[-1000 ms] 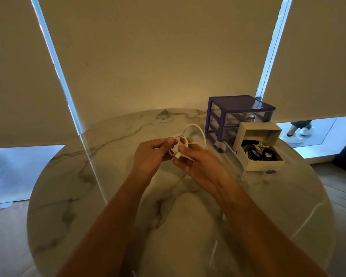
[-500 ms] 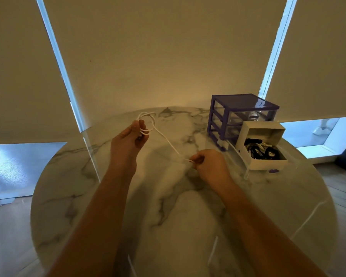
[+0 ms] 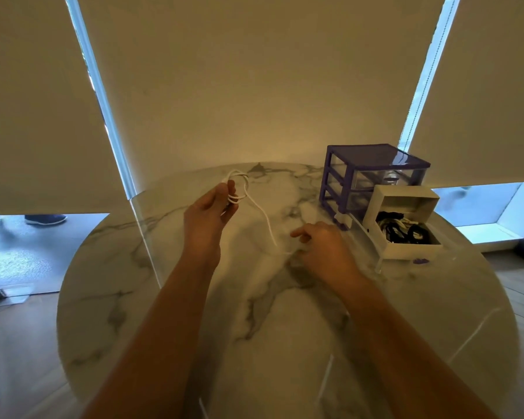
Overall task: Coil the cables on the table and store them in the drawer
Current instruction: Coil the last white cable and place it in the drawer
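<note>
Above table (image 3: 285, 343), both hands' grip pinching cable (image 3: 262, 213)

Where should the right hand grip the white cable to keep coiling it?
Probably the free stretch of the white cable just below the loops that the left hand pinches, coming from the right: the right hand holds the far end, and that span hangs unobstructed.

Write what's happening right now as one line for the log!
step: coiling | left hand: holds loops of thin white cable | right hand: pinches cable's other end | white open drawer: holds dark cables
</note>
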The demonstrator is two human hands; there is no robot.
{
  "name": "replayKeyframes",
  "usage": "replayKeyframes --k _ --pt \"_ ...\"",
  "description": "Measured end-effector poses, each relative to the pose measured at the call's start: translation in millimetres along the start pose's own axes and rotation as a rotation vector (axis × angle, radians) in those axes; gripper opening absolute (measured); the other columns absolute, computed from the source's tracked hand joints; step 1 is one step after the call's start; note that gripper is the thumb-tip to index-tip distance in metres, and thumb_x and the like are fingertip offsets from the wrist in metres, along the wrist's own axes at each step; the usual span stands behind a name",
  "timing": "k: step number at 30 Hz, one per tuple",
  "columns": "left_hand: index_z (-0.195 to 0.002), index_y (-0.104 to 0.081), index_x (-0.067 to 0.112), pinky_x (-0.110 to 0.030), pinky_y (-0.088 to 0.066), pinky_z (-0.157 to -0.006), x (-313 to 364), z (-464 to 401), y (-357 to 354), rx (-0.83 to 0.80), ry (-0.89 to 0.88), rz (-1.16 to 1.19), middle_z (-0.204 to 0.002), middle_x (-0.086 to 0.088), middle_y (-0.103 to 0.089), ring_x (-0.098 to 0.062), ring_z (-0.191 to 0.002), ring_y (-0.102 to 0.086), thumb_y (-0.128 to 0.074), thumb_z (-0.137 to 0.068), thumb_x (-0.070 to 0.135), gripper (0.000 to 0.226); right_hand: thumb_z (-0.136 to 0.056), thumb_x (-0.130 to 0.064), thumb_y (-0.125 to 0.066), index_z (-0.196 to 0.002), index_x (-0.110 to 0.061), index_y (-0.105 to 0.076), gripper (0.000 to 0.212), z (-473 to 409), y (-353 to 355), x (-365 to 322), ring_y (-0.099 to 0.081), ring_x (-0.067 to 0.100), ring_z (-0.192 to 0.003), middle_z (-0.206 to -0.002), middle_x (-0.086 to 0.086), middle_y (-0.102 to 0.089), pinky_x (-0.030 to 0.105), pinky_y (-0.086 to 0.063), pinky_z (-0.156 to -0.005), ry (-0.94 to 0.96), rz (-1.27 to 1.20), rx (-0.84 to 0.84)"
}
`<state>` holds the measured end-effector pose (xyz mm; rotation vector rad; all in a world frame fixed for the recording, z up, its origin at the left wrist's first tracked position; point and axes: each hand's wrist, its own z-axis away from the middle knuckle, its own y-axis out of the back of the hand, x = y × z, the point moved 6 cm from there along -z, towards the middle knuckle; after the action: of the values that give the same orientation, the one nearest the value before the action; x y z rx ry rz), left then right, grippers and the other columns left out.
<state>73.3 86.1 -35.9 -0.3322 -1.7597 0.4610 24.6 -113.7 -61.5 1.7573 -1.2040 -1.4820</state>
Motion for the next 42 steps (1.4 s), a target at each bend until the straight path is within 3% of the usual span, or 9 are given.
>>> replayKeyframes --k 4,7,10,13,19,29,35,38,42 --pt "-0.112 -0.066 0.008 -0.02 -0.055 -0.079 -6.6 4.6 -7.4 -0.026 -0.001 -0.08 -0.098 0.0 -0.071 -0.01 -0.093 -0.067 -0.056 -0.095 0.014 0.021 -0.082 -0.034 -0.058 -0.145 -0.037 -0.032 0.068 10.6 -4.5 -21.5 -0.025 0.024 -0.134 -0.145 -0.001 -0.034 0.041 -0.02 -0.109 0.048 0.069 -0.194" --pt "-0.109 -0.068 0.012 -0.019 -0.055 -0.076 -8.4 7.0 -12.4 -0.028 -0.024 -0.158 -0.092 0.004 -0.072 -0.006 -0.088 -0.068 -0.059 -0.093 0.015 0.018 -0.083 -0.023 -0.055 -0.144 -0.037 -0.032 0.067 8.9 -3.0 -24.5 -0.024 0.022 -0.134 -0.146 -0.003 -0.035 0.039 -0.017 -0.11 0.017 -0.054 -0.2" --pt "-0.102 -0.07 0.015 -0.017 -0.054 -0.073 -10.9 11.5 -19.8 -0.066 -0.031 -0.208 -0.086 0.008 -0.074 -0.005 -0.085 -0.069 -0.06 -0.092 0.016 0.014 -0.09 -0.019 -0.049 -0.132 -0.035 -0.05 0.045 5.2 0.6 -23.6 -0.042 0.016 -0.124 -0.132 -0.006 -0.053 0.038 -0.03 -0.109 -0.039 -0.387 -0.098" --pt "-0.102 -0.071 0.014 -0.018 -0.055 -0.074 -15.6 19.0 -32.6 -0.143 -0.006 -0.217 -0.086 0.007 -0.074 -0.007 -0.085 -0.07 -0.06 -0.092 0.015 0.014 -0.094 -0.036 -0.054 -0.112 -0.023 -0.065 0.025 4.9 5.7 -25.8 -0.06 0.011 -0.098 -0.108 -0.004 -0.068 0.022 -0.046 -0.082 -0.125 -0.752 0.003" --pt "-0.101 -0.07 0.01 -0.02 -0.055 -0.076 -17.9 21.6 -37.0 -0.18 0.073 -0.115 -0.091 0.001 -0.073 -0.01 -0.088 -0.068 -0.056 -0.095 0.016 0.016 -0.092 -0.017 -0.061 -0.097 -0.003 -0.067 0.017 7.1 10.6 -25.0 -0.066 0.009 -0.06 -0.077 0.01 -0.072 0.018 -0.054 -0.061 -0.122 -0.91 0.001" --pt "-0.09 -0.06 0.012 -0.024 -0.048 -0.084 -22.8 21.2 -39.4 -0.291 0.182 -0.074 -0.085 0.0 -0.061 -0.011 -0.084 -0.058 -0.04 -0.102 0.015 0.024 -0.098 -0.001 -0.042 -0.108 -0.008 -0.062 0.024 7.7 6.9 -22.4 -0.063 0.018 -0.064 -0.083 0.012 -0.067 0.021 -0.052 -0.057 -0.124 -0.838 -0.095" --pt "-0.098 -0.063 0.007 -0.03 -0.05 -0.089 -25.0 23.9 -43.1 -0.313 0.252 -0.046 -0.08 -0.003 -0.058 -0.013 -0.083 -0.058 -0.038 -0.103 0.01 0.025 -0.095 -0.013 -0.048 -0.1 -0.01 -0.063 0.016 3.5 8.6 -16.7 -0.036 0.013 -0.06 -0.073 0.003 -0.042 0.024 -0.031 -0.054 -0.473 -0.838 -0.238" --pt "-0.1 -0.065 0.006 -0.03 -0.05 -0.09 -23.5 26.5 -44.6 -0.331 0.297 0.016 -0.075 -0.001 -0.061 -0.014 -0.082 -0.059 -0.039 -0.101 0.007 0.026 -0.092 -0.037 -0.058 -0.093 -0.023 -0.066 0.016 5.1 17.1 -20.0 -0.046 0.001 -0.072 -0.08 -0.015 -0.052 0.022 -0.037 -0.064 -0.323 -0.86 -0.106" --pt "-0.09 -0.065 0.005 -0.03 -0.05 -0.085 -23.0 26.9 -41.1 -0.28 0.45 0.165 -0.073 -0.003 -0.061 -0.015 -0.077 -0.06 -0.044 -0.098 0.012 0.024 -0.089 -0.034 -0.064 -0.092 -0.02 -0.073 0.018 8.1 20.3 -17.7 -0.056 -0.004 -0.083 -0.088 -0.019 -0.064 0.018 -0.044 -0.076 -0.189 -0.868 0.046"
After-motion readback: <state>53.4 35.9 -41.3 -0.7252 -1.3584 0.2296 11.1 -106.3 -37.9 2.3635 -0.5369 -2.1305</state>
